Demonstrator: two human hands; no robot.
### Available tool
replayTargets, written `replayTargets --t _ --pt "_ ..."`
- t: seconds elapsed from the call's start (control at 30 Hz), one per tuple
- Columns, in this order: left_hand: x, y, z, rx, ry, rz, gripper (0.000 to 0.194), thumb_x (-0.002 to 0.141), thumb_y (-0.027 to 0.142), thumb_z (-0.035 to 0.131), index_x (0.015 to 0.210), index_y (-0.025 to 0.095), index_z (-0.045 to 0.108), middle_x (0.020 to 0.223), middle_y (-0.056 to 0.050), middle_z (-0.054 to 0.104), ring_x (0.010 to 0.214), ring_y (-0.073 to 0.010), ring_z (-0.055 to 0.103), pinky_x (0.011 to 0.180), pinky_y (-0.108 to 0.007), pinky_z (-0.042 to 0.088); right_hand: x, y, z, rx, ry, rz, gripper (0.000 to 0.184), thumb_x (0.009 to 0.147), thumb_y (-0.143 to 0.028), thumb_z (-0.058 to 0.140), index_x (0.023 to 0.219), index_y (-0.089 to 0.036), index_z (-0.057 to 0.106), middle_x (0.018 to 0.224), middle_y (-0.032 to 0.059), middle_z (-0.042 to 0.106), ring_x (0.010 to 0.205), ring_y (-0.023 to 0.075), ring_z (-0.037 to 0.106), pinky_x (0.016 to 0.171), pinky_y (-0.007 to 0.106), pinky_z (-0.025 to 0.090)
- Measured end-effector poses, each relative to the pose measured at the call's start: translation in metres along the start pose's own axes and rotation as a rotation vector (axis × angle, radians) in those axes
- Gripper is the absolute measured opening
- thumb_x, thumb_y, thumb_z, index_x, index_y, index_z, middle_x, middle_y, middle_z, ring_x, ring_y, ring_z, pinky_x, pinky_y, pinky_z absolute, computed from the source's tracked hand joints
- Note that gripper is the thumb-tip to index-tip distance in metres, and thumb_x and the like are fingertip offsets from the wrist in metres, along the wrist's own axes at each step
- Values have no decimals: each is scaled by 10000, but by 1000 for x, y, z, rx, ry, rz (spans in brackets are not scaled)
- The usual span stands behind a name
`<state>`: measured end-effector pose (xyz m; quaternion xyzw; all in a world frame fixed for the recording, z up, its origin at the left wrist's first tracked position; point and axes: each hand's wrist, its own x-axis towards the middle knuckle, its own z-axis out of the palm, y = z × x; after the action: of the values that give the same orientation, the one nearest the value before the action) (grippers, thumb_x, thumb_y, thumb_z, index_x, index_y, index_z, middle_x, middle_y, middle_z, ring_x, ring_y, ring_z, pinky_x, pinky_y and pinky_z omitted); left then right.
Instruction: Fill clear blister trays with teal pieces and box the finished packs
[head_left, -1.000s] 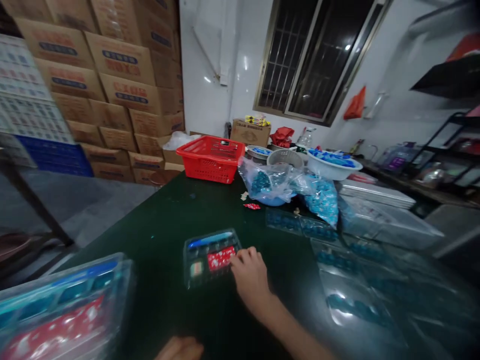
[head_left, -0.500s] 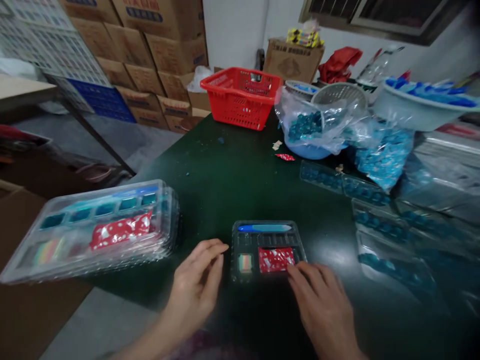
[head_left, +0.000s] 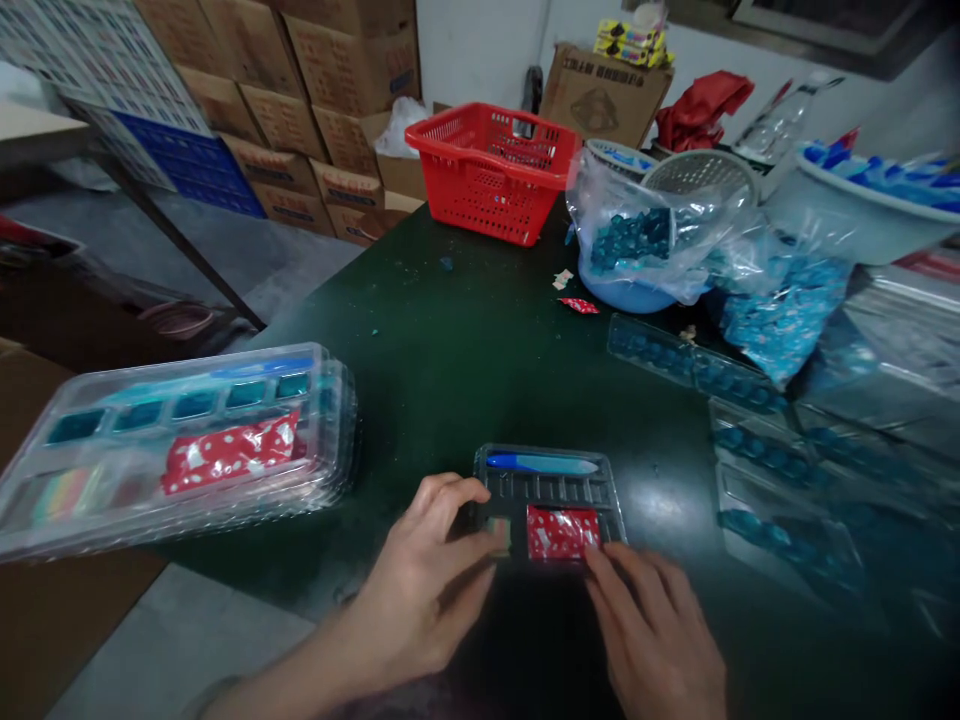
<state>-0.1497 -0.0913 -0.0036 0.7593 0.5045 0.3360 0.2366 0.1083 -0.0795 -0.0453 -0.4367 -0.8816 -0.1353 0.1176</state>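
Observation:
A small clear plastic tray [head_left: 551,490] lies on the dark green table [head_left: 450,340] near its front edge. It holds a blue pen-like stick [head_left: 540,464], a red white-dotted packet [head_left: 562,531] and a small striped piece. My left hand [head_left: 431,585] rests at the tray's left side, fingers curled onto its edge and over the striped piece. My right hand [head_left: 652,630] lies flat at the tray's lower right corner, fingertips touching the red packet.
A stack of filled clear trays [head_left: 180,445] overhangs the table's left edge. A red basket [head_left: 491,170], bags of blue pieces [head_left: 637,240], a white bowl [head_left: 855,210] and rows of empty clear trays [head_left: 750,430] lie behind and right. Cardboard boxes [head_left: 330,60] stand at back left.
The view has dropped from the room to the table. My left hand has come up from below and closed onto the tray's left edge. My right hand stays at the red packet.

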Motion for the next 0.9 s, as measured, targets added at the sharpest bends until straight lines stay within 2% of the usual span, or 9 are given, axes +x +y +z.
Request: replayTargets --t 0.1,0.2,0.37,0.47,0.6,0.73,0.9 --pt "1 -1 -1 -5 -28 4 314 757 75 496 1026 210 584 1187 -97 378 1136 -266 324 918 -447 371 -2 -1 -6 -66 21 -9 377 825 -235 466 1196 -182 514 1151 139 534 904 283 524 609 366 437" --pt "2 -3 -1 -21 -56 -3 324 759 69 486 1037 209 575 1201 -96 374 1159 -265 307 937 -446 360 6 -10 -20 -67 76 41 381 805 -241 512 1185 -225 522 1157 143 514 920 302 513 619 388 426" --pt "-2 -5 1 -11 -73 -12 352 740 80 503 1072 189 548 1217 -102 375 1168 -270 297 952 -453 344 43 -40 -34 311 91 14 255 772 -187 574 1018 -242 611 967 80 555 911 239 487 706 361 421" --pt "-3 -5 3 8 -69 -7 380 711 80 521 1081 162 536 1220 -112 379 1166 -280 294 940 -459 345 65 -57 -29 453 25 80 154 807 -183 505 880 -229 633 846 55 556 820 205 465 676 355 380" --pt "-1 -5 4 35 -50 8 409 675 54 511 1073 142 534 1211 -114 403 1158 -288 301 919 -479 328 77 -64 -25 535 -148 107 187 822 -150 440 743 -204 601 766 46 525 783 202 422 655 366 324" --pt "1 -4 5 58 -45 -13 419 639 53 518 1048 138 546 1215 -106 413 1156 -292 305 906 -484 309 82 -61 -28 574 -258 98 166 823 -152 438 746 -198 577 789 44 521 798 207 405 678 380 309" --pt "0 -3 7 107 -59 -55 423 598 60 516 1012 140 564 1221 -100 429 1156 -308 307 882 -497 301 93 -62 -32 520 -413 108 104 784 -144 460 748 -193 544 828 46 520 816 217 395 688 386 299"
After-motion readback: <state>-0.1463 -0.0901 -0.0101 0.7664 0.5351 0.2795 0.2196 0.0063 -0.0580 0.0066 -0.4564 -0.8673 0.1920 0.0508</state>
